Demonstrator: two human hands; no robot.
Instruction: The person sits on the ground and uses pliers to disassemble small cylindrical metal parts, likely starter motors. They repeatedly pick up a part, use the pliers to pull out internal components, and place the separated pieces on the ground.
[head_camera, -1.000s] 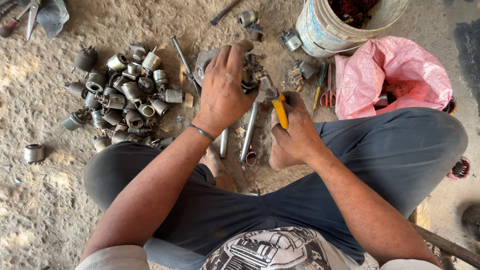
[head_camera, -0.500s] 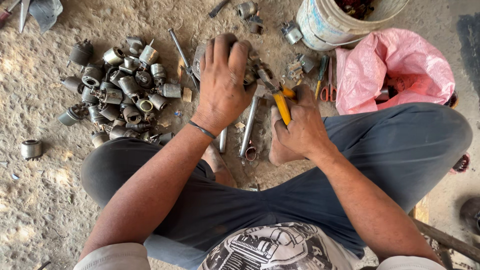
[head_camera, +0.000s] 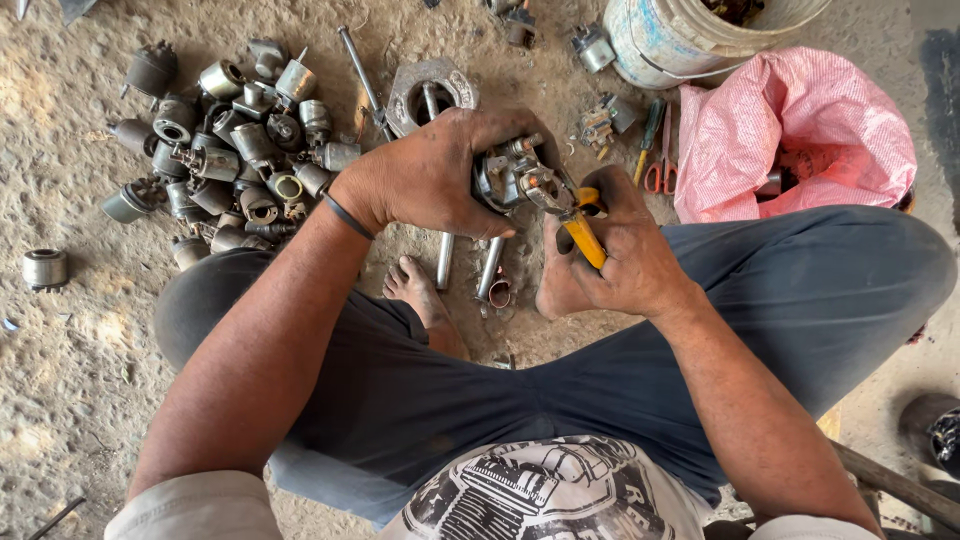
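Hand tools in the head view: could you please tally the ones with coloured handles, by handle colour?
Yellow-handled pliers: 1
Red-handled cutters: 1
Green-handled tool: 1
Total: 3

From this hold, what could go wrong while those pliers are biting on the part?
1. The yellow-handled pliers in the right hand bite the small grey metal motor part close to the left hand; a slip could pinch fingers.
2. The part is held above bare feet; if dropped, it may strike them.
3. Loose pieces could vanish into the sandy ground.
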